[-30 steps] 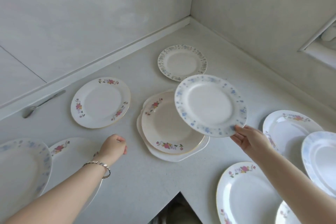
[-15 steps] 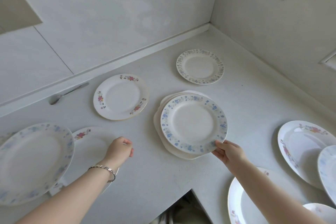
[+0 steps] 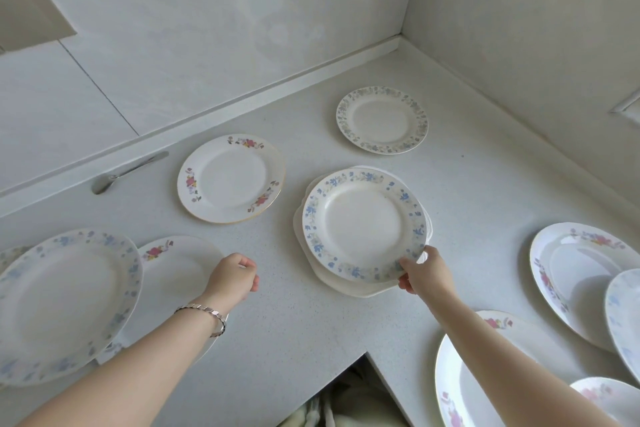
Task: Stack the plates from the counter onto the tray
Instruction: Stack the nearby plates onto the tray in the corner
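Note:
A blue-flowered plate [image 3: 363, 224] lies on top of a small stack on the white tray [image 3: 349, 286] in the middle of the counter. My right hand [image 3: 427, 272] pinches its near right rim. My left hand [image 3: 233, 276] hovers as a loose fist above the counter, holding nothing, over the edge of a pink-flowered plate [image 3: 173, 274]. Another pink-flowered plate [image 3: 230, 178] lies left of the tray. A pale blue-rimmed plate [image 3: 382, 120] sits behind it near the corner.
A large blue-flowered plate [image 3: 62, 302] lies at the near left. Several plates [image 3: 581, 274] crowd the right counter. A spoon [image 3: 124, 173] rests on the ledge by the wall. The counter's inner corner edge [image 3: 363, 354] is just below my arms.
My right hand has lowered the blue-flowered plate from the air onto the stack on the tray. My left hand has stayed hovering in a loose fist.

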`<state>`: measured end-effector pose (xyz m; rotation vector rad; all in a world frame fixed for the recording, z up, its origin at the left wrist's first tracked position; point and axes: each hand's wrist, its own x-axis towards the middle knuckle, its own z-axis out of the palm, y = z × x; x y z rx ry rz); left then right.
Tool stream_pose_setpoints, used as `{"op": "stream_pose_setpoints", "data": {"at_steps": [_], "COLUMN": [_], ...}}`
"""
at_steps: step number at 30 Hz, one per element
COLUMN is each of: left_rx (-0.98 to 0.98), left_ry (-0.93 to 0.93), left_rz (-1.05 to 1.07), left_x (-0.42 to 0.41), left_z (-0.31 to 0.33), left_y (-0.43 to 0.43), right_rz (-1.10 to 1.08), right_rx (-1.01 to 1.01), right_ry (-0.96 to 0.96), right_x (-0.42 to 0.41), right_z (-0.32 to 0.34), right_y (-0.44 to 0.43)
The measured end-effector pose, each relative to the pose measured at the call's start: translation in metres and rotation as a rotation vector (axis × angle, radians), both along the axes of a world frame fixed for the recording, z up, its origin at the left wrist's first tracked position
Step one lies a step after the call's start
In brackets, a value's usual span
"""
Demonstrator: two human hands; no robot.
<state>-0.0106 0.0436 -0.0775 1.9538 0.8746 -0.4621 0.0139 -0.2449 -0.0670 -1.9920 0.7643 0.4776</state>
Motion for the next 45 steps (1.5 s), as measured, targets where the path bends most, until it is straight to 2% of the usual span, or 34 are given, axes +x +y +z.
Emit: {"op": "stream_pose_setpoints", "data": {"at_steps": [4,10,16,20,26,32,37,45], "left_rx": [-0.038,-0.495,-0.692,-0.656,-0.549,-0.645,-0.687,-0.656], "left_ry": [0.024,-0.061,-0.135,-0.159,-0.289,-0.381,-0.287,-0.113], "left_rz": [0.034,0.605,0.837,0.848,0.841,0.552,0.410,0.349], "left_x": [0.002,0.052,0.089,0.093,0.090,0.065,0.036,0.017], "left_z": [-0.004,-0.007,-0.007,-0.006,0.024,0.065,0.075,0.031], "left_y": [0.000,0.020,0.043,0.042,0.044,0.010,-0.039,-0.093], "right_rz": [0.050,0.266,0.445,0.464,0.464,0.422,0.363,0.262], "right_rx": [-0.086,-0.402,-0.421,-0.406,-0.377,-0.419,-0.418,-0.371], "right_ry": [0.010,-0.041,-0.066,-0.075,-0.088,-0.115,-0.127,-0.130], "right_x": [0.004,0.011,0.032,0.038,0.035,0.032,0.021,0.001], "right_z": [0.000,0.009,0.026,0.028,0.028,0.028,0.028,0.022], "right_y": [0.000,0.001,0.012,0.008,-0.010,-0.034,-0.051,-0.078]}}
